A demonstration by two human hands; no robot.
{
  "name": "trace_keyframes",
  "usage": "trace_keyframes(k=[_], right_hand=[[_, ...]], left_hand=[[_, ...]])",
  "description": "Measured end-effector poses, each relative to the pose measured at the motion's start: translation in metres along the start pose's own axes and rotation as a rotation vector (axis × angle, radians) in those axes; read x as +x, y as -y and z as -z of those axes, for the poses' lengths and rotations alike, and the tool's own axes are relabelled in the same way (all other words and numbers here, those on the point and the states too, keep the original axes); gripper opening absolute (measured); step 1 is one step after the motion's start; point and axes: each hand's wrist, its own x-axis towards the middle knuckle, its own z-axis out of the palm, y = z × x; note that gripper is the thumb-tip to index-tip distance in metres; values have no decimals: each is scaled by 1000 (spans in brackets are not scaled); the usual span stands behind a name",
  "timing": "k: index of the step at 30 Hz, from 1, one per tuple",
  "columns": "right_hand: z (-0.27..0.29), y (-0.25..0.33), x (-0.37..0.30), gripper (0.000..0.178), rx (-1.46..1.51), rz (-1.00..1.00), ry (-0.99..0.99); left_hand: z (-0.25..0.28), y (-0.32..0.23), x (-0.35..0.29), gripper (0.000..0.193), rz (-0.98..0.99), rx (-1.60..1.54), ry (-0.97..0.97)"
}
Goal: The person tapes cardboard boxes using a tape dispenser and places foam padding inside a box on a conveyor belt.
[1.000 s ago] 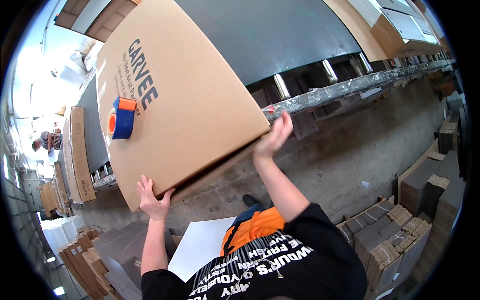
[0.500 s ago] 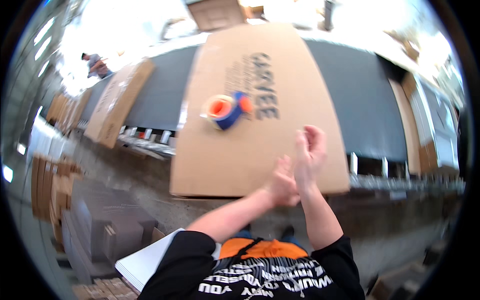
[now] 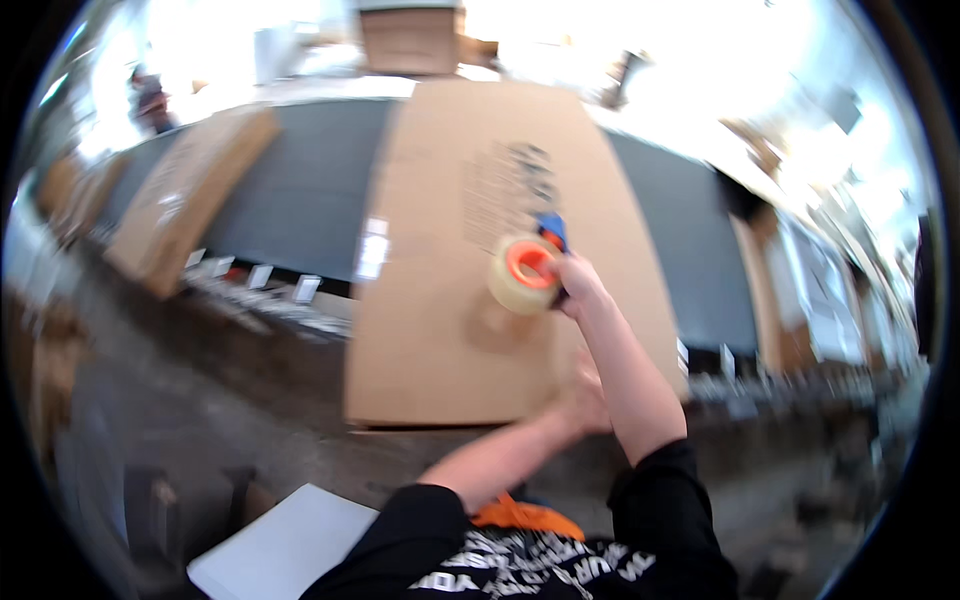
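A large flat cardboard box (image 3: 430,370) lies lengthwise in front of me, with dark print on its top face. My right hand (image 3: 580,285) is closed round the handle of a tape dispenser (image 3: 525,275), lifted just above the box. The dispenser has a blue frame, an orange core and a wide roll of clear tape. Close to my right forearm, over the near part of the box, is my left hand (image 3: 585,395). Motion smears its fingers, so their pose does not show.
The box lies across a dark conveyor belt (image 3: 300,190) with a metal side rail. Another long carton (image 3: 190,195) rests on the belt at left. White sheets (image 3: 285,540) lie low at left. At the far left stands a blurred person (image 3: 150,100).
My right hand has reached forward and taken up the tape dispenser, which lay on the box. The dispenser has moved right and toward me. The whole view has shifted and blurred.
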Motion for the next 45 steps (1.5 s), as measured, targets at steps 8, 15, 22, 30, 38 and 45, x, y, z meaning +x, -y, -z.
trace_keyframes(k=[8,15,22,30,38,45], right_hand=[[144,100,-178,69,-1313,308,-410],[166,81,-169,42,-1832,-230,-205],[212,-14,-229,37,-1822,-231,45],[231,-154,-156,39,-1873,74,-110],[220,-229,-207,51,-1570,-150,-96],[205,-288,-280,40,-1479,-309,-572]], left_hand=[[57,-13,7,99,-23,520,208],[46,-30,6,103,34,441,160],[61,-38,8,111,55,542,238],[52,-103,78,116,119,827,650],[52,-99,84,120,163,825,675],[99,14,-42,113,-92,675,443]])
